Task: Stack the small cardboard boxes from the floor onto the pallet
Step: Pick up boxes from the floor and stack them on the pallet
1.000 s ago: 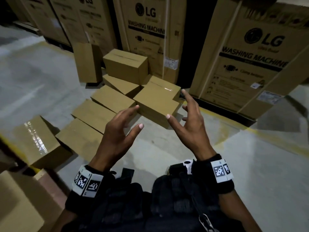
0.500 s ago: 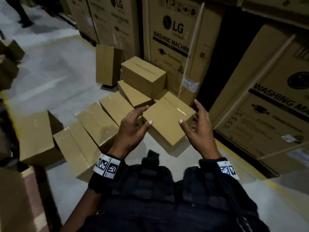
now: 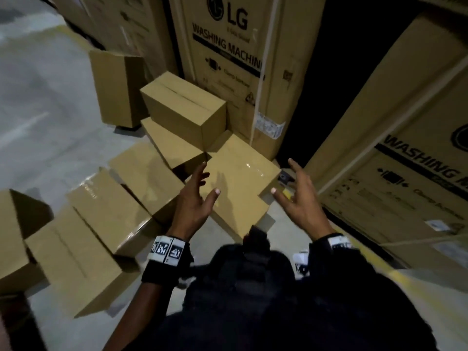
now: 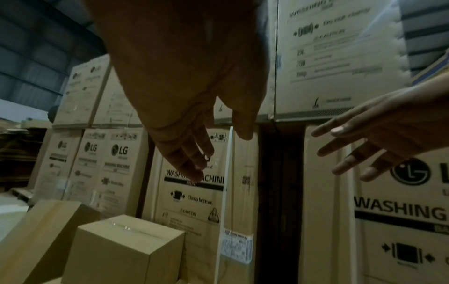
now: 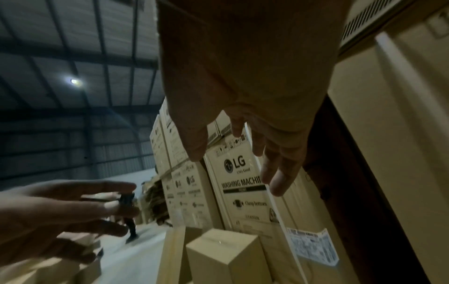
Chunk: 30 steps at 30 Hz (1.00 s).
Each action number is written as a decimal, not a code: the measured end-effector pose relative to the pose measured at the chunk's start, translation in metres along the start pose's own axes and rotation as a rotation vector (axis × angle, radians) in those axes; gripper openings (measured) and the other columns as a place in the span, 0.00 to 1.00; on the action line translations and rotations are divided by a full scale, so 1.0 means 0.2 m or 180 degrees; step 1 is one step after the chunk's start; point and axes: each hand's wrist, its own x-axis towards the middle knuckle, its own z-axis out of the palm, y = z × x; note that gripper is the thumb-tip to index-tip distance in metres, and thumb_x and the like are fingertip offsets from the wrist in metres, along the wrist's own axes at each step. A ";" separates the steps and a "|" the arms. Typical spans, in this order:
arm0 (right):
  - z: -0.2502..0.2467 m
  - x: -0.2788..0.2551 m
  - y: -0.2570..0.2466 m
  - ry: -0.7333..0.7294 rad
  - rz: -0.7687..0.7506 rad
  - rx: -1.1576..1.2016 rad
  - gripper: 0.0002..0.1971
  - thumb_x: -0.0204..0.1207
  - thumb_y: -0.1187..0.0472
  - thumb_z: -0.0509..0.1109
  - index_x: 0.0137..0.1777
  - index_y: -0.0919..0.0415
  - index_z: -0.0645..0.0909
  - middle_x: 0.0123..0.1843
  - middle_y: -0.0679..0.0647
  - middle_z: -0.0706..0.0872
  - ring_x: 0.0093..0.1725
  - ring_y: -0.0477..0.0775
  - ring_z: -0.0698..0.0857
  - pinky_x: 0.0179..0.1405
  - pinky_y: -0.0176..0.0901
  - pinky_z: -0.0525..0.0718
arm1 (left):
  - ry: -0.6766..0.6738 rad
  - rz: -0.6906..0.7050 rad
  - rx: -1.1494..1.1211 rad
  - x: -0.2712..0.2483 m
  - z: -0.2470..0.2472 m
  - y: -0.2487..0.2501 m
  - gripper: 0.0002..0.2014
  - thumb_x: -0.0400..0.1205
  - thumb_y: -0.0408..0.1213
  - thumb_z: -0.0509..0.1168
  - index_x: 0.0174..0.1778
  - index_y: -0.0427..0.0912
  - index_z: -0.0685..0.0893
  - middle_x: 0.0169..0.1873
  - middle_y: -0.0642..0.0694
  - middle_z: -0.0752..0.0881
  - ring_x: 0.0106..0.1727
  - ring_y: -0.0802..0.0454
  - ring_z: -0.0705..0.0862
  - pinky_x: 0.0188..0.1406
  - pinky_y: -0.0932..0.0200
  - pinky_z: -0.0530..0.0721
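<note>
Several small plain cardboard boxes lie in a loose pile on the concrete floor. The nearest one point(image 3: 238, 183) lies tilted between my hands, its top face shiny with tape. My left hand point(image 3: 200, 196) hovers over its left edge with fingers spread, holding nothing. My right hand point(image 3: 296, 193) hovers past its right corner, fingers also spread and empty. Neither hand touches the box. Another small box point(image 3: 184, 107) stands upright behind it, also visible in the left wrist view point(image 4: 121, 249) and the right wrist view point(image 5: 223, 257). No pallet shows in any view.
Tall washing machine cartons point(image 3: 240, 59) stand close behind the pile, with another point(image 3: 405, 148) at the right and a dark gap between them. More small boxes point(image 3: 106, 206) trail off to the left. Open concrete floor point(image 3: 38, 97) lies at the far left. A distant person point(image 5: 130, 221) stands down the aisle.
The view has closed in on the pile and both hands have reached forward and down, now flanking the nearest tilted box. Both stay empty with fingers spread.
</note>
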 end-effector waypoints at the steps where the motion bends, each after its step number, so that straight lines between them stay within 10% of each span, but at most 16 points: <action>1: 0.00 0.08 0.04 -0.0112 0.0050 -0.0044 0.40 0.83 0.45 0.72 0.89 0.42 0.54 0.86 0.50 0.64 0.82 0.57 0.70 0.73 0.67 0.78 | -0.0054 -0.0054 0.0014 0.08 0.05 -0.02 0.36 0.85 0.43 0.71 0.87 0.57 0.62 0.74 0.49 0.80 0.71 0.52 0.80 0.68 0.41 0.83; 11: 0.40 0.75 0.68 -0.1437 0.0532 -0.0212 0.35 0.85 0.60 0.71 0.88 0.54 0.59 0.85 0.59 0.64 0.74 0.65 0.78 0.63 0.50 0.78 | -0.0275 -0.0849 0.0696 0.36 0.51 -0.44 0.38 0.87 0.41 0.69 0.90 0.44 0.57 0.82 0.41 0.73 0.78 0.44 0.76 0.71 0.48 0.79; 17: 0.96 0.98 1.36 -0.2583 0.0779 -0.0712 0.37 0.83 0.64 0.71 0.89 0.58 0.58 0.84 0.65 0.65 0.77 0.71 0.75 0.74 0.62 0.77 | -0.0175 -0.2029 0.0815 0.29 0.99 -1.03 0.39 0.87 0.38 0.68 0.90 0.46 0.53 0.82 0.39 0.72 0.79 0.41 0.75 0.69 0.46 0.77; 26: 1.45 1.11 2.28 -0.2401 0.0911 -0.1066 0.47 0.72 0.42 0.68 0.88 0.62 0.59 0.83 0.68 0.67 0.77 0.69 0.74 0.74 0.62 0.76 | 0.0122 -0.2704 0.0378 0.32 1.82 -1.91 0.43 0.87 0.37 0.69 0.89 0.34 0.47 0.87 0.35 0.60 0.83 0.40 0.68 0.81 0.40 0.66; 30: 1.57 1.16 2.56 -0.2110 0.1359 -0.1255 0.43 0.73 0.51 0.73 0.87 0.56 0.61 0.82 0.62 0.71 0.77 0.64 0.75 0.73 0.53 0.77 | 0.0301 -0.2828 0.0177 0.39 2.05 -2.16 0.47 0.83 0.38 0.72 0.89 0.32 0.47 0.84 0.29 0.63 0.83 0.37 0.68 0.81 0.43 0.66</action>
